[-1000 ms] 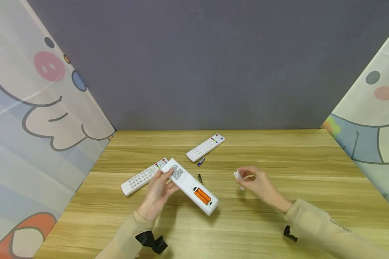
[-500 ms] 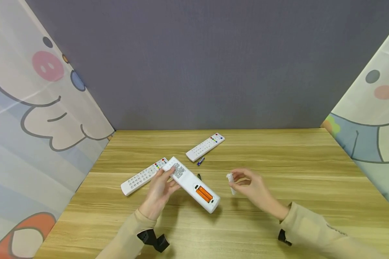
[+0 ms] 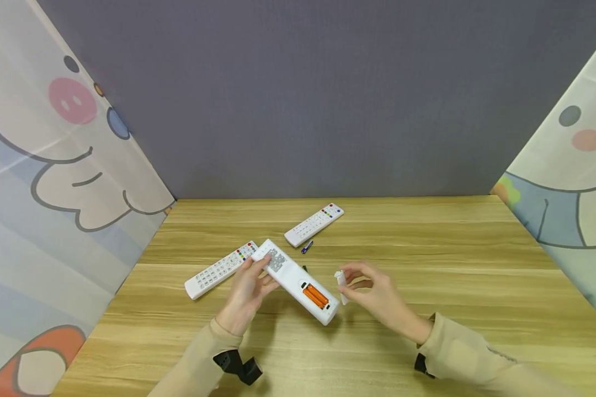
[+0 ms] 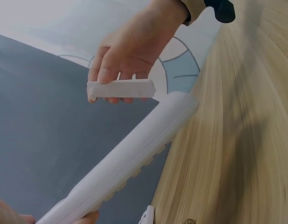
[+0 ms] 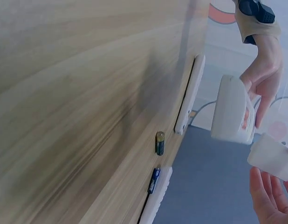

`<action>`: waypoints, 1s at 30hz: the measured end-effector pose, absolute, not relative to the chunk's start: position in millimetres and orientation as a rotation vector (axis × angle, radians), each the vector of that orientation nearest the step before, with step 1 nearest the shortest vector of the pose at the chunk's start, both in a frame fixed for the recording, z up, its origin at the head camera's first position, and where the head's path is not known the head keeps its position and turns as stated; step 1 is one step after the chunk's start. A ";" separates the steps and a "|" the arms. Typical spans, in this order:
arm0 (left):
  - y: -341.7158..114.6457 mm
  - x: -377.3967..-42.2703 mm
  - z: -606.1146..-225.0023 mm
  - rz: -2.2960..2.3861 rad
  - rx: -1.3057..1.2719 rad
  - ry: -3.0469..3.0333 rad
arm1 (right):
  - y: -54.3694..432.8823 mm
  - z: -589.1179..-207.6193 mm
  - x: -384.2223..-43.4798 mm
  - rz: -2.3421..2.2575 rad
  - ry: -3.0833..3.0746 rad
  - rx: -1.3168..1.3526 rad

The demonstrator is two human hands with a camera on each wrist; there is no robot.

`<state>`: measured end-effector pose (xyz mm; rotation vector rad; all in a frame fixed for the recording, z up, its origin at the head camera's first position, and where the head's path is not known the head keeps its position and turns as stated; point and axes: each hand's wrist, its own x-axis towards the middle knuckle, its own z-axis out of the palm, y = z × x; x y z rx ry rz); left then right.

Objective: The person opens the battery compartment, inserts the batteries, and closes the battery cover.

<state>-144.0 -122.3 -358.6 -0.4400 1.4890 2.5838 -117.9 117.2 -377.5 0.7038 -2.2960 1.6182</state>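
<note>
My left hand [image 3: 245,295] grips a white remote control [image 3: 295,278] near one end, its back turned up above the table. Two orange batteries [image 3: 315,296] lie side by side in its uncovered battery compartment. Between thumb and fingers, my right hand [image 3: 372,289] pinches a small white battery cover [image 3: 341,286], just right of the remote's compartment end. In the left wrist view the cover [image 4: 120,88] shows its long side close over the remote's end [image 4: 179,100]. The remote's button side faces down toward the table.
A second white remote [image 3: 218,273] lies face up at left, partly behind the held one. Another remote [image 3: 314,225] lies farther back with a blue battery [image 3: 307,247] beside it. A dark battery with a gold end [image 5: 160,143] lies nearby. A grey panel [image 3: 328,99] stands behind the table.
My right hand has moved left with the battery cover, coming close to the held remote. The remote in my left hand has shifted slightly right.
</note>
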 end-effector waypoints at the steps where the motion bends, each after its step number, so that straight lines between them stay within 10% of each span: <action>1: -122.0 -144.2 -358.7 2.583 -0.446 1.490 | 115.6 -377.9 -117.7 1.616 -2.294 0.710; 30: -115.1 -146.9 -361.6 2.604 -0.409 1.467 | 94.1 -381.8 -117.5 1.485 -2.223 0.891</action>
